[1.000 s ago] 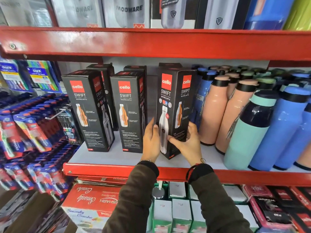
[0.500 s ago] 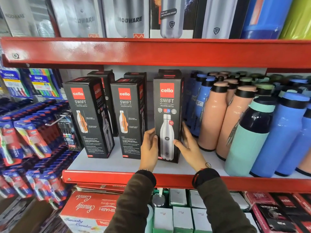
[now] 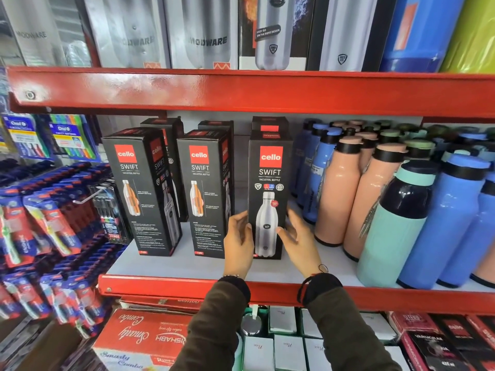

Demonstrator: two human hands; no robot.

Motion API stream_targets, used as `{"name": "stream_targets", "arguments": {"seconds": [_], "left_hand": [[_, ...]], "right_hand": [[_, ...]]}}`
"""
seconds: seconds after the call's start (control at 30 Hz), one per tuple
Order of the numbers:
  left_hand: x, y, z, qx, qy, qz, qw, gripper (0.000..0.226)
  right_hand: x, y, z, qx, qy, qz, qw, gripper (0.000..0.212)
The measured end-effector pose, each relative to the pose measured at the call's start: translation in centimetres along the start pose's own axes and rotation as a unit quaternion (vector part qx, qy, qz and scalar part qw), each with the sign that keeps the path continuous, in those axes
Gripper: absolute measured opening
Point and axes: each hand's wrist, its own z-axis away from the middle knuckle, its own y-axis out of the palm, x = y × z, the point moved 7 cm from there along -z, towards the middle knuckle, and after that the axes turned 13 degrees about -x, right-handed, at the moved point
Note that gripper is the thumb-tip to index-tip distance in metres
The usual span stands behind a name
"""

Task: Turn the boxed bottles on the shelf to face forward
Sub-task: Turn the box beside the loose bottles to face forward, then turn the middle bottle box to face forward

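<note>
Three black Cello Swift bottle boxes stand in the front row of the white shelf. The right box shows its steel-bottle face squarely to me. My left hand holds its lower left edge, and my right hand rests against its lower right side with fingers spread. The middle box and the left box show an orange-bottle panel and stand slightly angled, a side panel visible on each. More black boxes stand behind them.
Peach, blue and teal loose bottles crowd the shelf just right of my right hand. A red shelf lip runs below, a red beam above. Toothbrush packs hang at left; small boxes sit below.
The right box has been turned from corner-on to face-on and set flat on the shelf. My right hand has slid from its front face to its right side.
</note>
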Motion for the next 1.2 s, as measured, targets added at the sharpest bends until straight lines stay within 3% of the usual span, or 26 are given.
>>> {"name": "stream_targets", "arguments": {"seconds": [0.4, 0.7, 1.0, 1.2], "left_hand": [[-0.1, 0.0, 0.1, -0.006, -0.001, -0.034, 0.999, 0.028], [-1.8, -1.5, 2.7, -0.017, 0.025, -0.022, 0.999, 0.041], [-4.8, -7.5, 2.1, -0.087, 0.129, -0.027, 0.987, 0.032], [-3.0, -12.1, -1.6, -0.124, 0.1, -0.004, 0.987, 0.035]], "right_hand": [[0.0, -0.3, 0.6, -0.05, 0.001, -0.013, 0.999, 0.056], [1.4, -2.3, 3.1, -0.181, -0.007, -0.051, 0.982, 0.033], [4.6, 3.7, 5.4, -0.114, -0.047, -0.05, 0.991, 0.032], [5.4, 8.8, 5.5, -0.112, -0.032, -0.049, 0.992, 0.035]]}}
